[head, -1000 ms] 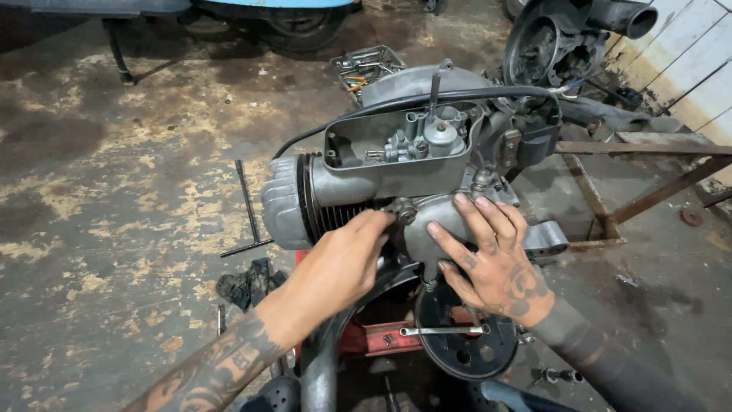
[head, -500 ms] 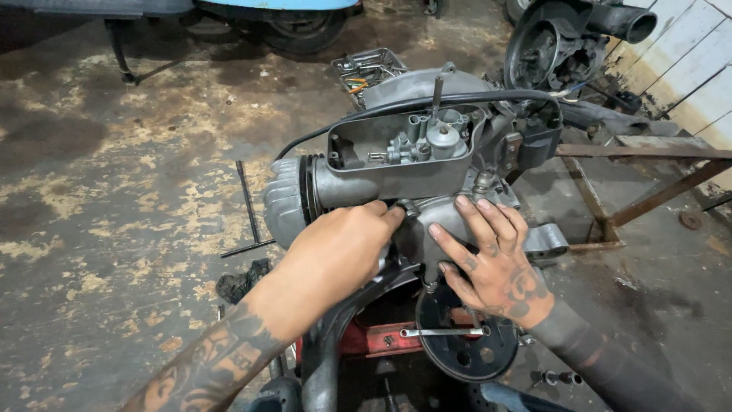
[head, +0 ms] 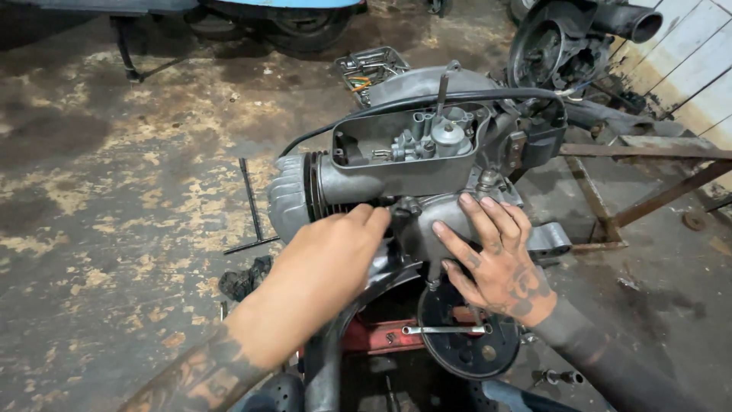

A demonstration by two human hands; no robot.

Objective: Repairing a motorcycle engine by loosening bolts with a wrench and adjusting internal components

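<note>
A grey scooter engine (head: 412,172) stands in front of me, its finned cylinder to the left and an open carburettor box (head: 415,137) on top. My left hand (head: 328,263) reaches in from below, fingertips pressed against the casing just under the carburettor box; whatever they pinch is hidden. My right hand (head: 496,255) lies flat with spread fingers on the engine case to the right. A black cable (head: 427,99) arcs over the top.
A spanner (head: 446,329) lies on a black round plate (head: 469,336) below the engine. On the stained concrete floor to the left lies a T-handle wrench (head: 252,202). A tool tray (head: 374,65) sits behind, with a rusty metal frame (head: 633,183) on the right.
My left hand has slid up and right along the casing, closer to my right hand. The right hand stays flat on the case.
</note>
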